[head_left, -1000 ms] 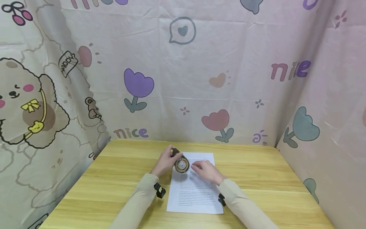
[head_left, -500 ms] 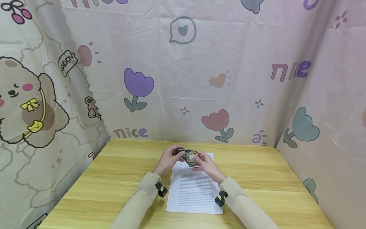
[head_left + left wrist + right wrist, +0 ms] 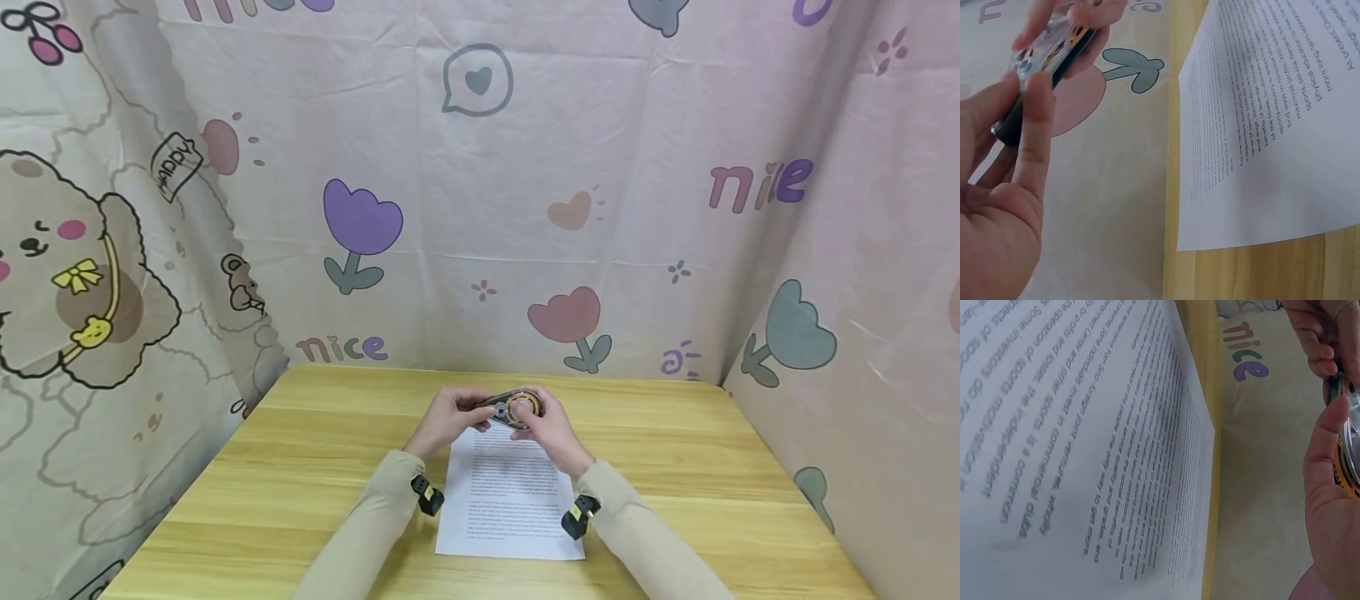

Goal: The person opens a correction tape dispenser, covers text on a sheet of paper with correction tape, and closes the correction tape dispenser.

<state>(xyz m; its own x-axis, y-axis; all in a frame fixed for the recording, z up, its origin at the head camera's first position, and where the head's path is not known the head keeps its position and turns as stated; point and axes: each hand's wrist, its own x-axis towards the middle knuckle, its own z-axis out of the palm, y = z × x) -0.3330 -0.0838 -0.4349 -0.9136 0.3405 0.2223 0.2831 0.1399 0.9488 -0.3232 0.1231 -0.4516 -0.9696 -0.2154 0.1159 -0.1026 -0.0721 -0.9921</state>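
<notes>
A correction tape dispenser [image 3: 500, 410] with a clear case, a gold-orange ring and a small grey wheel is held in the air over the top of a printed sheet [image 3: 510, 500]. My left hand [image 3: 442, 423] pinches its narrow left end between thumb and fingers. The right hand [image 3: 557, 435] grips the round right end, its thumb lying across the ring. From the left wrist, the dispenser [image 3: 1013, 122] shows its dark edge between the fingers. In the right wrist view the dispenser [image 3: 1354, 434] is partly cut off by the frame edge. Its tip is hidden behind the left fingers.
The sheet lies on a yellow wood-grain table [image 3: 315, 492]. A patterned cloth [image 3: 465, 183] hangs behind the table and on both sides. Small black cameras [image 3: 427, 495] are strapped to both wrists.
My right hand has come in from beside the dispenser and taken hold of its round end. The dispenser has turned from hanging downward to lying sideways, moving right and slightly up.
</notes>
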